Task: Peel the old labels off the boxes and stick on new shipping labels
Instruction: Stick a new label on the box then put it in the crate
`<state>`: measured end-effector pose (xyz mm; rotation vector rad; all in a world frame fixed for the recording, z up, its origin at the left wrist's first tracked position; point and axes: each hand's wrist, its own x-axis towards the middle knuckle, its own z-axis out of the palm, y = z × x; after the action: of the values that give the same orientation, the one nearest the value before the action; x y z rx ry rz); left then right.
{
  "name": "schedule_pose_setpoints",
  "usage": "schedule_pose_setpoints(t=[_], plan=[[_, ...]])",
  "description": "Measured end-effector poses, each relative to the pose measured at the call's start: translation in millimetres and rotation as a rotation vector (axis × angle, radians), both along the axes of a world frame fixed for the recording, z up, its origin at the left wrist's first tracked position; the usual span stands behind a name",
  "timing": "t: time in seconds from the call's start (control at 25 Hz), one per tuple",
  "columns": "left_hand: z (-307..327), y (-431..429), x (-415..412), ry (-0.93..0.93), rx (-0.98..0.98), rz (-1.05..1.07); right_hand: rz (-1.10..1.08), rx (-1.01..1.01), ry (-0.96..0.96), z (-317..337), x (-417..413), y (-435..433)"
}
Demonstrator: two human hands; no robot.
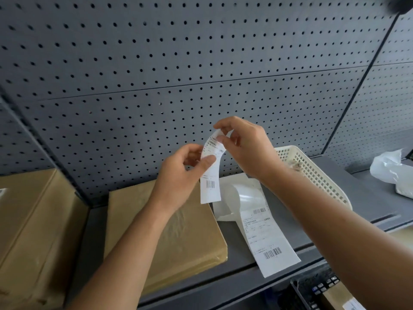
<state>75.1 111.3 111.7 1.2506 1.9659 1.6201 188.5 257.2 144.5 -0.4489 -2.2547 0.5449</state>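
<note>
Both hands hold a white shipping label (210, 186) in the air above the shelf. My left hand (181, 173) pinches its middle between thumb and fingers. My right hand (243, 146) pinches its curled top end. Below them a flat brown cardboard box (169, 231) lies on the grey shelf (237, 245), its top taped and bare. To its right lies a strip of printed labels (266, 238) with barcodes, unrolled from a white backing curl.
A larger brown box (33, 231) stands at the left. A cream plastic basket (312, 173) sits behind my right arm. A white plastic bag (393, 168) lies far right. A grey pegboard wall (178, 63) backs the shelf. Below at the right a dark crate (317, 289) holds items.
</note>
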Motion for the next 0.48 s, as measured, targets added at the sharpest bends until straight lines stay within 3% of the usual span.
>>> schedule_pose_setpoints(t=[0.2, 0.28, 0.36, 0.48], plan=[[6.5, -24.1, -15.5, -0.198, 0.058, 0.170, 0.065, 0.048, 0.000, 5.8, -25.0, -22.7], [5.1, -35.5, -23.7, -0.303, 0.086, 0.229, 0.015, -0.042, 0.017, 5.9, -32.1, -25.8], [2.5, -46.0, -32.2, -0.443, 0.121, 0.271, -0.003, -0.368, -0.028, 0.0, -37.9, -29.0], [-5.0, -64.0, -42.2, -0.574, 0.126, 0.301, 0.224, -0.941, -0.188, -22.5, -42.3, -44.0]])
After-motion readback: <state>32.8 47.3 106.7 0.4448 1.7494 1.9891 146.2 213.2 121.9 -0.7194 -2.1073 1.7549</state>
